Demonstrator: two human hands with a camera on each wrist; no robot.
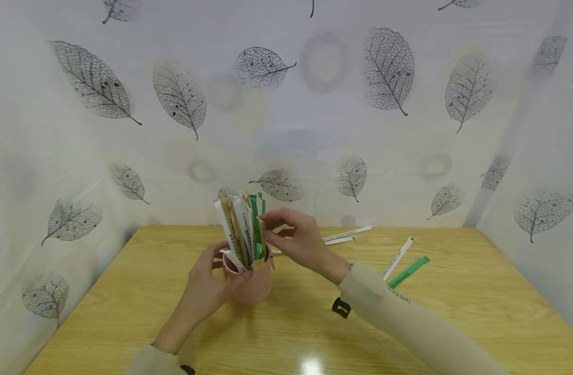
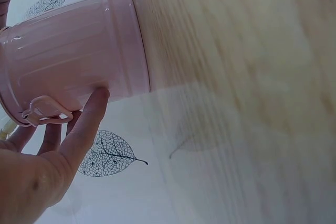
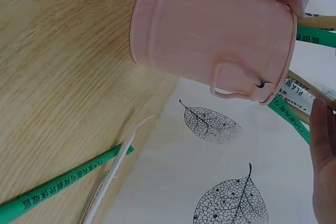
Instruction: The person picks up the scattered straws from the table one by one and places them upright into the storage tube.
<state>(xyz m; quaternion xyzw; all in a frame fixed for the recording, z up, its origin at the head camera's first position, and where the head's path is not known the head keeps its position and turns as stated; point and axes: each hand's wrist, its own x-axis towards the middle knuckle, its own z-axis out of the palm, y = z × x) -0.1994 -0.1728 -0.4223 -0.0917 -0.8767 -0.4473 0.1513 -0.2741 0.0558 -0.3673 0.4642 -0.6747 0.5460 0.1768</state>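
Observation:
A pink metal bucket (image 1: 253, 289) with small side handles stands upright on the table, holding several paper-wrapped straws (image 1: 243, 229) in white, brown and green. My left hand (image 1: 207, 284) grips the bucket near its rim, thumb in front and fingers round the far side. In the left wrist view one fingertip (image 2: 97, 98) presses the bucket's wall beside a handle. With thumb and forefinger, my right hand (image 1: 300, 239) pinches a brown straw (image 1: 263, 237) at the right of the bunch. The right wrist view shows only part of that hand (image 3: 324, 145), beside the straws.
To the right on the wooden table (image 1: 296, 333) lie a green straw (image 1: 409, 272) and a white straw (image 1: 398, 259). Further white straws (image 1: 347, 233) lie near the back edge, behind my right hand. A leaf-printed sheet (image 1: 286, 130) rises behind and at both sides.

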